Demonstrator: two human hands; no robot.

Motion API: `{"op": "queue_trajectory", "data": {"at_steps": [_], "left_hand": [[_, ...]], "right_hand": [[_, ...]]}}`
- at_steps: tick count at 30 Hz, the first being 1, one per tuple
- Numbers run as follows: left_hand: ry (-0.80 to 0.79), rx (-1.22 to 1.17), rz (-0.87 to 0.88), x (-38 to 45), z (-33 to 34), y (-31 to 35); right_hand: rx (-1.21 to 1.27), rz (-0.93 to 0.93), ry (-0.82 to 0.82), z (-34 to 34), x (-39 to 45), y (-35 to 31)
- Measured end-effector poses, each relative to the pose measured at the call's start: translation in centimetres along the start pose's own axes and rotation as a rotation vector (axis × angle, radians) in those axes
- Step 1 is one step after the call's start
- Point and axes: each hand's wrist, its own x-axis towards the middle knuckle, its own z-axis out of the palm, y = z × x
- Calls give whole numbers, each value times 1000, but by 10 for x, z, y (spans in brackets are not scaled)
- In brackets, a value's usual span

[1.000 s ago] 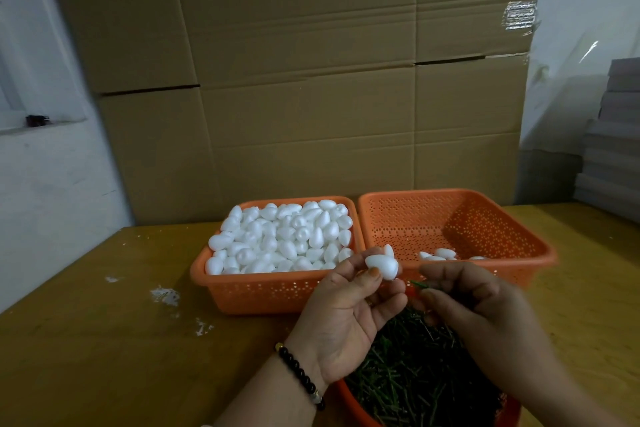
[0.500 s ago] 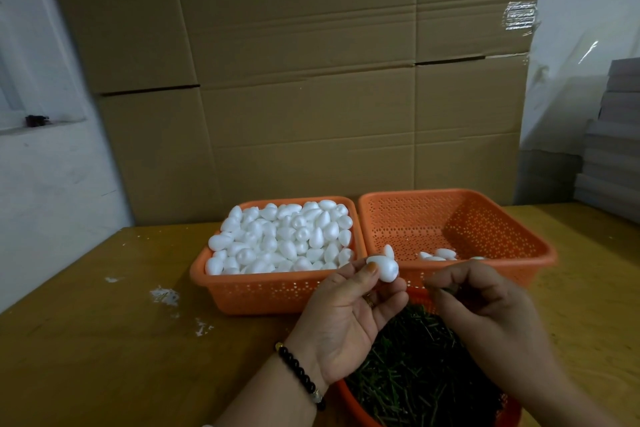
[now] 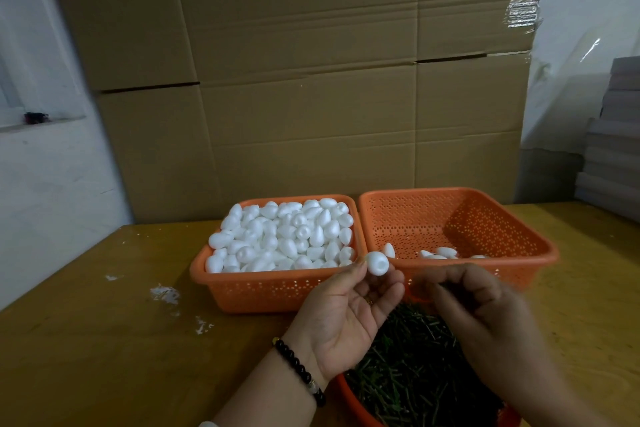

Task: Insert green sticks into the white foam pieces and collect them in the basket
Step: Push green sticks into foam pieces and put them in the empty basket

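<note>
My left hand [image 3: 346, 315] is palm up and pinches one white foam piece [image 3: 376, 263] between thumb and fingertips, its dimpled end turned toward me. Just right of it, my right hand [image 3: 485, 315] is blurred, its fingers curled in a pinch around a thin green stick that barely shows. Both hands hover over a near orange basket [image 3: 349, 399] heaped with green sticks [image 3: 408, 357]. Behind them, the left orange basket [image 3: 277, 291] is full of foam pieces [image 3: 284, 239]. The right orange basket [image 3: 519, 260] holds a few foam pieces [image 3: 446, 251].
The baskets stand on a wooden table [image 3: 104, 340] with white foam crumbs [image 3: 164, 293] at the left. Stacked cardboard boxes [image 3: 311, 97] form a wall behind the table. Grey boards [image 3: 613, 156] are piled at the far right.
My left hand has turned the foam piece so its dimpled end faces me. My right hand has closed in a little toward it, and the green stick tip is no longer plain.
</note>
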Motion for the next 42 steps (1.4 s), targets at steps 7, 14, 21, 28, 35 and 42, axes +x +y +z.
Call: {"op": "queue_trajectory", "data": {"at_steps": [7, 14, 21, 28, 35, 42], "left_hand": [[31, -22, -46, 1, 0, 0], [46, 28, -35, 3, 0, -3], [8, 109, 22, 2, 2, -6], [-24, 120, 39, 2, 1, -5], [-32, 164, 40, 2, 1, -6], [-50, 232, 28, 2, -1, -9]], "right_hand": [[-87, -20, -36, -1, 1, -4], [-108, -45, -16, -1, 0, -7], [-155, -126, 19, 1, -1, -1], [-139, -76, 45, 2, 0, 0], [-206, -154, 72, 3, -1, -1], [-259, -188, 83, 4, -1, -3]]}}
